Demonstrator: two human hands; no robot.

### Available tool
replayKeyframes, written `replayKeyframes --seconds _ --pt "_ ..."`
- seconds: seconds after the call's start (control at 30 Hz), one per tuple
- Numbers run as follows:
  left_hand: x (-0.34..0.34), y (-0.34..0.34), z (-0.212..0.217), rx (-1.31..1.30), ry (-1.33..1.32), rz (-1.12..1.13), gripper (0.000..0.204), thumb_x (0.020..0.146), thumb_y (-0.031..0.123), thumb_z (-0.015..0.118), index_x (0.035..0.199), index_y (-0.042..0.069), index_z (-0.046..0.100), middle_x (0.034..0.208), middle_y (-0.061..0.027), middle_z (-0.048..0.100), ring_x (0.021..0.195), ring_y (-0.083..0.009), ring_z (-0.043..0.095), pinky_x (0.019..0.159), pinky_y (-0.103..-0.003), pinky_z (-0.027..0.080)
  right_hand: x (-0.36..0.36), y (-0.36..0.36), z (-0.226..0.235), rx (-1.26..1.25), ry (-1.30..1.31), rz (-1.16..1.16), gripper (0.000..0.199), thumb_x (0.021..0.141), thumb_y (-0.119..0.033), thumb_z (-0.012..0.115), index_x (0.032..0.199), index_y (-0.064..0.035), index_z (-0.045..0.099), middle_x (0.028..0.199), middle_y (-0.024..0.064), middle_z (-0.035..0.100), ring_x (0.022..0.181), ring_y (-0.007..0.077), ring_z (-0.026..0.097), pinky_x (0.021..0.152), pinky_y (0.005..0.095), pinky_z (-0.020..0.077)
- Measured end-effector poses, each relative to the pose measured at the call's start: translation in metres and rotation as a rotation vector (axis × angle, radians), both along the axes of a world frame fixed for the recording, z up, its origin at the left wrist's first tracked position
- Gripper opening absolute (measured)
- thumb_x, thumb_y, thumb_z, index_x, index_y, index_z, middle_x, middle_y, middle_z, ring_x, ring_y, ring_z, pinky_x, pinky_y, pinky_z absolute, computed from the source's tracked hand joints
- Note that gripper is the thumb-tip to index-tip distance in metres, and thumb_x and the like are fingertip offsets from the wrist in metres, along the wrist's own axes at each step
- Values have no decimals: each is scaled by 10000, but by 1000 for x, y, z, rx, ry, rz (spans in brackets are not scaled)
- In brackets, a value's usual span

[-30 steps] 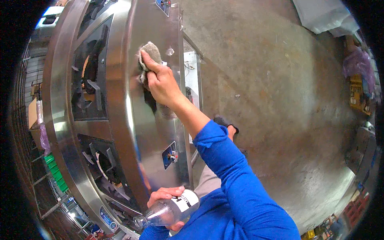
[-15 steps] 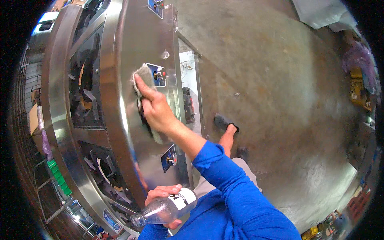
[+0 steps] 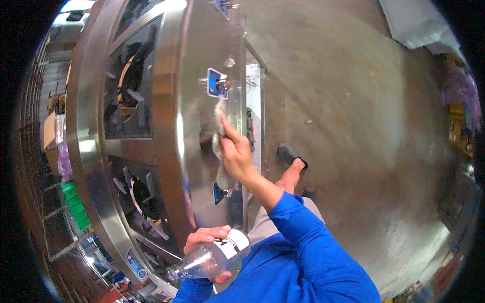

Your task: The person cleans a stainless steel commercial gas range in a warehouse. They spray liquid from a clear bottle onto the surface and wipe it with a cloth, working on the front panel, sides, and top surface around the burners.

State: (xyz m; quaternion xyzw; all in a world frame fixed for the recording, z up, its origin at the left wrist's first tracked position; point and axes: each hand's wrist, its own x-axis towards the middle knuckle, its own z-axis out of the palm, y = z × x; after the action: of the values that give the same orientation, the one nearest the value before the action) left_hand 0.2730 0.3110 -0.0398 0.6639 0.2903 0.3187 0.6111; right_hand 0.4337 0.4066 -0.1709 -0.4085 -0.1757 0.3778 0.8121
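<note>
My right hand [image 3: 237, 155] grips a greyish cloth [image 3: 219, 129] by its edge, fingers closed on it. The cloth hangs in a narrow strip along the stainless steel front panel [image 3: 197, 96], between two blue plates; whether all of it touches the metal is hard to tell. Its upper end lies just below a blue control plate [image 3: 216, 83] with a red-tipped fitting. Its lower end is beside another blue plate [image 3: 218, 194], partly covering it. Lower down, close to my body, my left hand [image 3: 206, 235] is wrapped round a clear bottle [image 3: 202, 261] with a white label, tilted with its neck toward the lower left.
Left of the panel, the steel appliance has dark recessed bays [image 3: 132, 86] holding burner-like parts. A white shelf [image 3: 255, 91] shows beneath the panel's right edge. Concrete floor [image 3: 343, 151] spreads to the right, with plastic-wrapped goods [image 3: 419, 25] at the far right. A green bin [image 3: 76, 204] stands at left.
My right hand and the cloth have moved down and right, away from the middle blue plate toward the lower one. The view has shifted slightly; my left hand still holds the bottle.
</note>
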Motion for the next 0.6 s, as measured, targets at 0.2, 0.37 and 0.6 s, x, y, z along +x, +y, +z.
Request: replayKeyframes --seconds 0.2,0.37,0.6 --pt "-23 -22 -12 66 -20 75 813 594 361 897 1160 -6 444 1078 -240 611 1055 -360 628 990 -497 490 -26 -26 8 -147 -538 465 667 810 94 406 1456 -70 421 1282 251 582 1182 378 575 1037 308 395" --pt "-27 -33 -18 48 -43 94 798 609 382 880 1150 -17 449 1057 -241 619 1040 -354 632 968 -491 502 -35 -24 10 -147 -563 296 644 844 68 430 1467 -94 403 1187 252 612 1090 407 600 950 375 456" --pt "-25 -47 -13 -5 3 91 791 608 395 875 1151 -4 460 1068 -240 627 1040 -343 632 956 -484 507 -33 -18 9 -146 -548 199 639 849 37 453 1461 -144 421 1142 243 624 1061 392 610 925 405 474"
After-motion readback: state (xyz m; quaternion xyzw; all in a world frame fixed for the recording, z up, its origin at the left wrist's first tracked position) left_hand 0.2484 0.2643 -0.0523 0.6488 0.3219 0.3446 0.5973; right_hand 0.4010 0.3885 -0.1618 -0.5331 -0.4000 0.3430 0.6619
